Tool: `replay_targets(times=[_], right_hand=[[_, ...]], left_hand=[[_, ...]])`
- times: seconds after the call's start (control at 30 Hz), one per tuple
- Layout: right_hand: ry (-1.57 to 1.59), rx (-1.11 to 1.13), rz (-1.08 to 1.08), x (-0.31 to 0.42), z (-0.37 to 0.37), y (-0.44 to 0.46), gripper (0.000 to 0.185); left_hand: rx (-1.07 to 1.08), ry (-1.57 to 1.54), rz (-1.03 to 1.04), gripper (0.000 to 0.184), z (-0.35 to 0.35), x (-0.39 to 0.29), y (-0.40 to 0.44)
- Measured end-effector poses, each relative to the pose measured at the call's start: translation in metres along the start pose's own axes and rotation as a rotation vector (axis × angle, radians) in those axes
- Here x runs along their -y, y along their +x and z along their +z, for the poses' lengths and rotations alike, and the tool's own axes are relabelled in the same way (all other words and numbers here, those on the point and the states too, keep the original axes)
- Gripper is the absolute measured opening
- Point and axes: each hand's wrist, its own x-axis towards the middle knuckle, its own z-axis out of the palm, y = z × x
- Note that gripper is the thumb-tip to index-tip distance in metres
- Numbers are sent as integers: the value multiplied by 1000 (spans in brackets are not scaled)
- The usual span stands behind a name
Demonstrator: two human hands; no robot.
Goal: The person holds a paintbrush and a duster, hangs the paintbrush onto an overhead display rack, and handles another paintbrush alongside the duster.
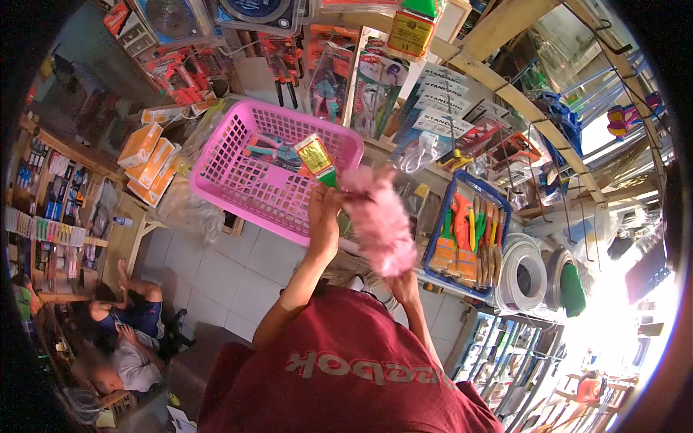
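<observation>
The left hand pinches the flat green-handled paintbrush in its shiny gold-and-red wrapper mid-frame, the right hand grips the long fluffy pink duster beside it, and soft strokes (fluff bends easily) should dust it best.

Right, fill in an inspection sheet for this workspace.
Surface: counter, largely covered by goods.
Job's things: green-handled paintbrush, bristle end labelled; pink fluffy duster, blurred.
Clutter: pink basket with a teal-handled tool; blue basket of paintbrushes; orange boxes.
Left hand: grips the green-handled paintbrush.
Right hand: at the duster's lower end, grip partly hidden.
Cables: white coil near the blue basket; cable or hose, cannot tell.
Surroundings: tiled floor, seated person, stocked shelves.
</observation>
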Motion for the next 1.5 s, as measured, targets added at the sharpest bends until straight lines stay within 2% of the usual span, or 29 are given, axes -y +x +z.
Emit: replay_targets(times=[0.03, 0.07, 0.17, 0.23, 0.27, 0.33, 0.43, 0.5, 0.57, 0.67, 0.77, 0.83, 0.9, 0.93, 1.03, 1.07, 1.1, 1.17, 1.27, 1.37, 1.43, 1.5], right_hand=[[-151, 97, 113, 2, -2, 2, 18], [-145, -90, 32, 7, 4, -3, 16], [26, -12, 77, 29, -8, -6, 17], [35, -54, -142, -31, 12, -2, 17], [-7, -39, -167, -44, 19, -2, 17], [-39, -5, 103, -6, 13, -5, 18], [27, 76, 10, 8, 3, -6, 20], [176, -80, -151, -6, 11, -9, 15], [-115, 3, -300, -25, 15, -7, 16], [-126, 133, 85, 9, 8, -8, 19], [34, -33, -28, 56, 2, -16, 14], [54, -17, -157, 34, 11, -13, 17], [60, 97, 50, 40, 6, -10, 20], [-149, 182, 119, 38, 1, -9, 19], [-15, 139, 53, 36, -1, -13, 19], [104, -97, -231, 5, 16, -7, 21], [-38, 103, 33, 8, 4, -11, 24], [17, 169, -39, 18, 1, -12, 24], [-88, 365, 211, 39, -8, -8, 28], [202, 51, 14, 36, 1, -19, 23], [74, 0, -190, 42, 4, -17, 13], [23, 97, 28, 52, -3, -17, 11]], left_hand=[[-9, 58, -8, 17, 0, -1, -1], [-19, 113, -10, 17, -2, -4, -1], [-42, 120, -18, 17, -9, -8, 0], [-77, 94, -47, 17, -9, -11, 1], [-84, 129, -51, 16, -11, -11, 1], [-96, 197, -59, 15, -12, -11, 1], [-73, 212, 31, 15, -9, -17, 0], [-64, 119, 10, 15, -26, -2, 3], [-69, 134, 6, 16, -29, 0, 3], [-102, 285, 35, 17, -23, -11, 0], [-132, 294, 52, 18, -33, -9, -3], [-129, 196, 31, 18, -40, 1, 0], [-145, 308, 70, 18, -39, -1, -3], [-155, 363, 92, 17, -37, -5, -3], [-151, 349, 59, 17, -37, -11, -7], [-159, 321, 61, 17, -39, -10, -7], [-162, 292, 62, 16, -40, -7, -6], [-161, 292, 57, 15, -41, -3, -6], [-150, 330, 46, 15, -38, -7, -8], [-165, 268, 21, 16, -39, -8, -11], [-194, 202, -25, 17, -27, -19, -13], [-173, 334, 26, 16, -35, -10, -12]])
